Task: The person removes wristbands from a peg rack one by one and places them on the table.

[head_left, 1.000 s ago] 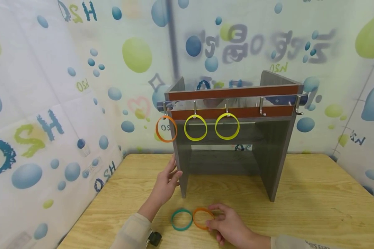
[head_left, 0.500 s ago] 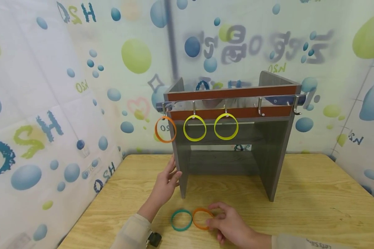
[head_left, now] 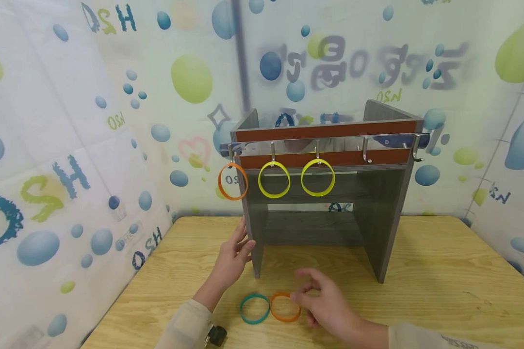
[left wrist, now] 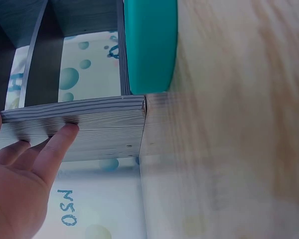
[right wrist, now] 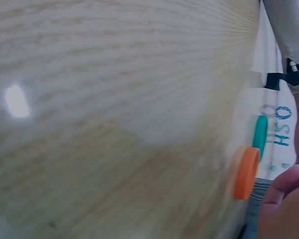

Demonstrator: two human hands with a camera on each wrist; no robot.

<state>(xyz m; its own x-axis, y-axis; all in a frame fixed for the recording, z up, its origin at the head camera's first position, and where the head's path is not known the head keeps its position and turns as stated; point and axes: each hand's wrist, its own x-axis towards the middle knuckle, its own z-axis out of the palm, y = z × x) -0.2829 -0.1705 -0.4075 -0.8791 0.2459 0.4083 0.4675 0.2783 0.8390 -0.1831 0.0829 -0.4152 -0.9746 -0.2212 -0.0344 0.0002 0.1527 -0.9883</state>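
My left hand [head_left: 229, 261] holds the left side panel of a grey wooden shelf [head_left: 382, 218], thumb at the front edge and fingers along the outer face [left wrist: 55, 149]. My right hand [head_left: 327, 300] is just above the table by an orange wristband [head_left: 286, 319], its fingers bent with nothing seen between them. In the right wrist view the orange band [right wrist: 246, 174] lies apart from the hand. A teal wristband [head_left: 254, 322] lies beside the orange one.
A metal hook rail [head_left: 349, 143] crosses the shelf front. From it hang another orange band [head_left: 233, 198] and two yellow bands [head_left: 274, 196]. The two rightmost hooks [head_left: 417, 148] carry no band. Everything stands on a wooden table [head_left: 454, 271] before patterned curtains [head_left: 192, 145].
My right hand has risen slightly and moved off the orange wristband, which stays on the table. The left hand keeps its place on the shelf.
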